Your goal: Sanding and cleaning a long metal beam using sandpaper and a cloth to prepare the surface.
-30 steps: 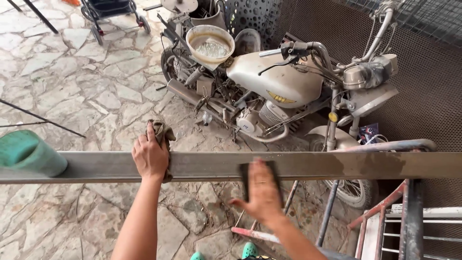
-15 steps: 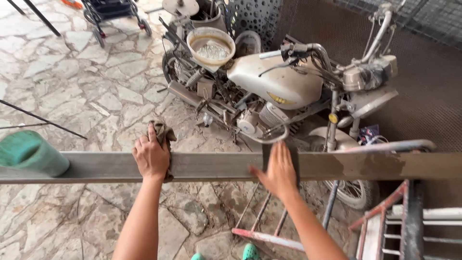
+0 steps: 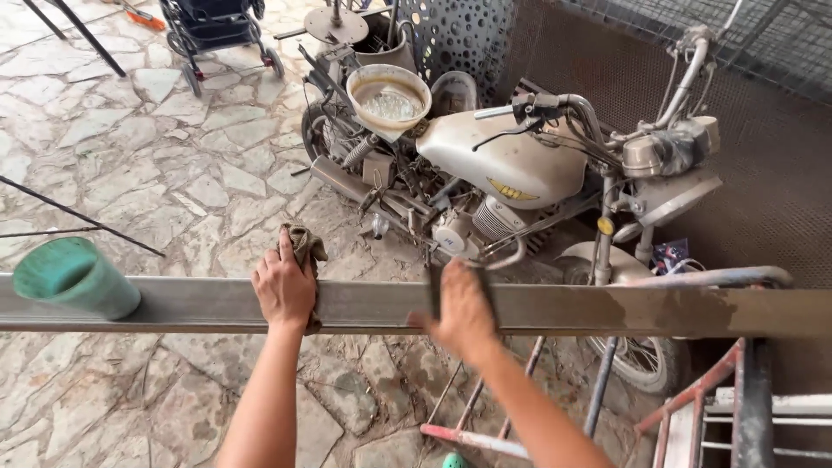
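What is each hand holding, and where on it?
The left hand presses a crumpled brownish rag onto the metal beam. The right hand presses a dark flat pad against the beam's face; it is mostly hidden.

A long metal beam (image 3: 563,308) runs across from left to right. A cup (image 3: 74,277) sits on its left end. The left hand (image 3: 284,290) rests on the beam over a rag (image 3: 305,243); the right hand (image 3: 464,308) lies further right. Behind the beam stands a motorcycle (image 3: 511,173), a bowl (image 3: 388,94) on its seat.

Left hand (image 3: 283,290): palm down, fingers together, forearm extended straight forward. Right hand (image 3: 464,303): palm down, motion-blurred, fingers curled forward, forearm angled in from lower right.
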